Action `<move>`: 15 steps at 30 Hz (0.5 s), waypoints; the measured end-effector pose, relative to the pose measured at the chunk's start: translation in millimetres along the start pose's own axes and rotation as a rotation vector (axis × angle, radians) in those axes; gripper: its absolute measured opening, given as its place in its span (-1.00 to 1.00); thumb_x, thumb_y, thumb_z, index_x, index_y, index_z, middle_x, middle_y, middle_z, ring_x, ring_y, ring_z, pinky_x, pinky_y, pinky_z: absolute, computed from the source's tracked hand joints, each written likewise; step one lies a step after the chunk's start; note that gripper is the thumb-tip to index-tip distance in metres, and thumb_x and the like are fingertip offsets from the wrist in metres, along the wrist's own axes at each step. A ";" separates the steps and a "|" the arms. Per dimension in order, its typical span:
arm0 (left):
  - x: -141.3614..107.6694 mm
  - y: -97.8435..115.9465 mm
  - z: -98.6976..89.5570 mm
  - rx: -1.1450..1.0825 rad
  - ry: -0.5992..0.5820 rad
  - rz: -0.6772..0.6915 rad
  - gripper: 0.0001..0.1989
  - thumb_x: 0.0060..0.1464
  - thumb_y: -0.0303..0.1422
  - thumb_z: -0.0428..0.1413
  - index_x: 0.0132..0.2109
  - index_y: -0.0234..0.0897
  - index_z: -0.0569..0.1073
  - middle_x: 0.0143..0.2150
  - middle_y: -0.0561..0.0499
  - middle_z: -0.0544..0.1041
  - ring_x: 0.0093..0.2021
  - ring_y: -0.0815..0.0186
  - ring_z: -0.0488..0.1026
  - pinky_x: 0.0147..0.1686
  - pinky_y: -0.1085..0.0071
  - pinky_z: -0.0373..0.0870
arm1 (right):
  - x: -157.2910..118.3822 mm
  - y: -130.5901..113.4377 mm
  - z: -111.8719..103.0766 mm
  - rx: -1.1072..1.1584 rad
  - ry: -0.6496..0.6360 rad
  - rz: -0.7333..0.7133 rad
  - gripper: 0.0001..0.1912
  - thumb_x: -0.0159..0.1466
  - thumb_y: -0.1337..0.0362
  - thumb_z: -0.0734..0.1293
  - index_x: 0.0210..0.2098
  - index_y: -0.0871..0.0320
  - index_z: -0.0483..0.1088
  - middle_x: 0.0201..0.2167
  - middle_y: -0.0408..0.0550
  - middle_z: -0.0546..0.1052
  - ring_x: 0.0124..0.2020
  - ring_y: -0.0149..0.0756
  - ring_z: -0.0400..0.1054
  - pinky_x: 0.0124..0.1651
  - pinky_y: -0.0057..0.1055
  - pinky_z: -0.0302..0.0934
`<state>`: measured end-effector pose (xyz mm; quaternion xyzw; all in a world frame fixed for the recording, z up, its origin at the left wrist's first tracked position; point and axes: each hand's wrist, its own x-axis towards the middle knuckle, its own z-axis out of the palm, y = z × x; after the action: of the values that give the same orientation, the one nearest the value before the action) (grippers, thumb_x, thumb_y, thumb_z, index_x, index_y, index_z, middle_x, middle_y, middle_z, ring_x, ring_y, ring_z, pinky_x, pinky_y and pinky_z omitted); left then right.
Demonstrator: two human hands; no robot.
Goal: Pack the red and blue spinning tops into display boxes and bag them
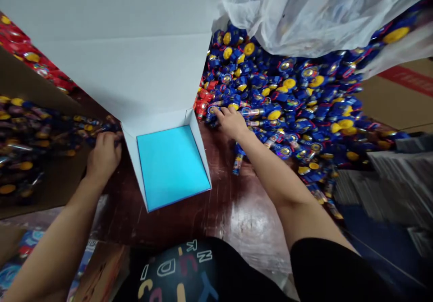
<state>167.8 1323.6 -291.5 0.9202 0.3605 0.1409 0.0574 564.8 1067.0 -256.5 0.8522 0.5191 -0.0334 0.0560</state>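
Between my hands stands a white cardboard box point(199, 153) with its tall lid raised; a flat bright blue sheet point(171, 167) covers its bottom. My left hand point(104, 154) is beside the box's left wall, with its fingers curled down at the edge of some dark blue and yellow toys. Its fingertips and whatever they hold are hidden. To the right of the box, my right hand point(232, 121) reaches with fingers apart onto a heap of small blue plastic toys point(257, 83) with yellow discs and clear tubes. Its fingertips touch the near left edge of that heap.
Red toys point(203, 101) lie beside the box, with more red ones at far left. Blue and yellow toys point(20, 135) fill a cardboard box on the left. White plastic sheeting point(304, 13) hangs over the right heap. Stacked flat pieces point(402, 176) stand at right on the dark red table point(216, 212).
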 end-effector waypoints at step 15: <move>-96.7 36.3 -21.3 -0.844 -0.032 -0.407 -0.56 0.39 -0.12 0.02 0.22 -0.28 0.49 -0.15 -0.06 0.52 -0.27 0.29 0.49 -0.24 0.40 0.49 | 32.7 -27.4 -6.7 0.244 0.010 0.223 -0.35 0.28 0.09 0.52 0.29 0.16 0.39 0.19 0.30 0.52 0.21 0.21 0.42 0.22 0.05 0.33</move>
<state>117.2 1231.3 -284.7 0.7291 0.4441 0.2470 0.4585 555.4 1109.1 -255.3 0.9051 0.4138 -0.0856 -0.0471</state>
